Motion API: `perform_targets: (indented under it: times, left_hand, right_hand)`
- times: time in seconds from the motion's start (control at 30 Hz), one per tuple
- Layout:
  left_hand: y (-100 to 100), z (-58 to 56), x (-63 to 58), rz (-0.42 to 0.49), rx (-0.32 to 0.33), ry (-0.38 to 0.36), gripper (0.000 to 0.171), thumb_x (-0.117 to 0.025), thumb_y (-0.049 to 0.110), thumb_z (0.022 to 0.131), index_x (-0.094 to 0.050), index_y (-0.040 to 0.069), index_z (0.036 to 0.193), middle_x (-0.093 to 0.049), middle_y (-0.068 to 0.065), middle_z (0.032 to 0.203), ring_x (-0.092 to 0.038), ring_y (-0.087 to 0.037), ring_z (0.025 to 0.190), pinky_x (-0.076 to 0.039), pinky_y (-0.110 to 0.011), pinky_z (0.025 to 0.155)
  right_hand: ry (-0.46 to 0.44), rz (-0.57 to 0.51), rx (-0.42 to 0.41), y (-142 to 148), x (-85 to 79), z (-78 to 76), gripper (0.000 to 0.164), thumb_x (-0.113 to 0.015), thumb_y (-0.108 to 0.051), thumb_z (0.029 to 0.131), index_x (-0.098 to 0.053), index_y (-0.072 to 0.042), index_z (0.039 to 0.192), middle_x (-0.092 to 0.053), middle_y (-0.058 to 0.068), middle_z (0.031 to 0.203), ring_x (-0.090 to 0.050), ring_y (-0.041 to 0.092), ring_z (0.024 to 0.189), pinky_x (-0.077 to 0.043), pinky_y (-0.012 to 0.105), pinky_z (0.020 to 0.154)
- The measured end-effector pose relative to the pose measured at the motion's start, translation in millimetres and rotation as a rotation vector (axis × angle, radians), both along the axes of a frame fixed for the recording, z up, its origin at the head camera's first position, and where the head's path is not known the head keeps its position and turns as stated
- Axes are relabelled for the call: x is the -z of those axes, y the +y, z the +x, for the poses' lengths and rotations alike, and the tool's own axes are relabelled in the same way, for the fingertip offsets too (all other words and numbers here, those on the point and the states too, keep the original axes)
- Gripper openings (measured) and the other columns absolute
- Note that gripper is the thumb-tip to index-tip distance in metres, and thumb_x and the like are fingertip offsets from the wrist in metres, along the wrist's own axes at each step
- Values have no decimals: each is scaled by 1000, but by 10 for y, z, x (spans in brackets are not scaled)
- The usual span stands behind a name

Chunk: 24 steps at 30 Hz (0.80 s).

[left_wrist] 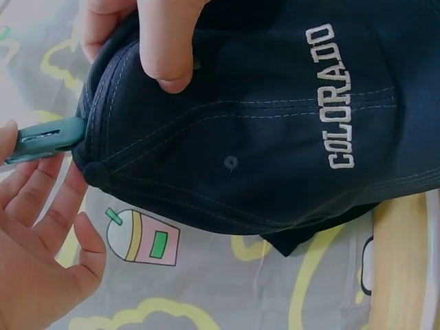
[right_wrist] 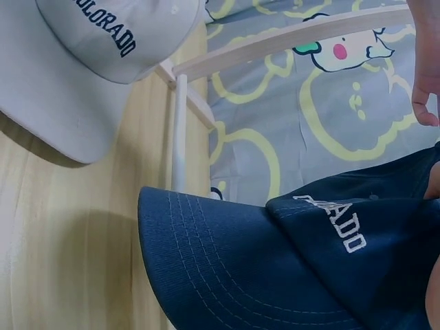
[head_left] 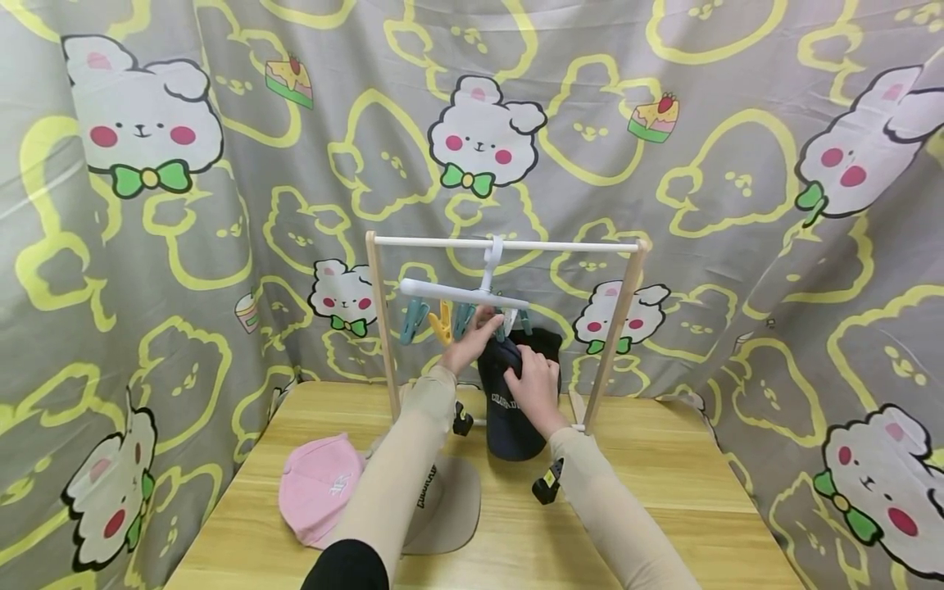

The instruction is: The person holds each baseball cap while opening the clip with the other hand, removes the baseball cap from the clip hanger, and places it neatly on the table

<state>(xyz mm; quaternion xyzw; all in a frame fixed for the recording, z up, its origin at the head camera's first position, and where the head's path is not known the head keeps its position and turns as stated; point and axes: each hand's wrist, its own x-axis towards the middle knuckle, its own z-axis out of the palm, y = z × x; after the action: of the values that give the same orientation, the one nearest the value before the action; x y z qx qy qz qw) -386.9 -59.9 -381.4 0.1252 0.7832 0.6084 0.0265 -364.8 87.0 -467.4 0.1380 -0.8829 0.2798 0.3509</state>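
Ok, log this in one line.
Left fingers: pinch teal clip at navy cap | right fingers: grip navy cap | pink cap, beige cap: on table

we count three caps (head_left: 515, 434), two hands (head_left: 537, 383), one hanger (head_left: 446, 292), one rack (head_left: 615, 334), one table (head_left: 656, 475) and at least five clips (head_left: 413, 320), some partly hidden.

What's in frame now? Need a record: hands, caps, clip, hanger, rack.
left hand: pinches teal clip at navy cap's edge
right hand: grips navy cap
navy cap: COLORADO lettering, brim down, below hanger level
clip bite on cap: cannot tell
hanger: pale, hooked on rack's top bar
rack: wooden posts, white bar
yellow clip: under hanger
on table: pink cap, beige cap
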Motion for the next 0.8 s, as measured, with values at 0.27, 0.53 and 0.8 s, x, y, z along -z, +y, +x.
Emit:
perform_targets:
  times: [0.27,0.53,0.8]
  left_hand:
    - [5,-32,34,3,-12,19,52,-44,36,104,-33,6,145,-36,-18,149,-41,-33,137,-36,-40,115]
    - [12,-26,36,11,-15,17,51,-44,34,104,-33,5,144,-36,-19,148,-41,-33,136,-37,-40,114]
    - [21,-21,33,26,-13,26,49,-44,31,104,-33,3,143,-37,-20,147,-45,-35,131,-39,-42,112]
  right_hand:
    - [10,7,9,11,11,1,34,-69,-16,84,-61,-3,115,-71,15,97,-62,30,86,-40,48,86]
    - [-2,1,8,14,14,30,34,-69,-15,84,-61,-3,115,-71,16,98,-61,31,86,-40,48,86]
    - [15,4,5,28,10,55,32,-69,-14,85,-61,-3,114,-70,17,97,-62,32,86,-41,49,86]
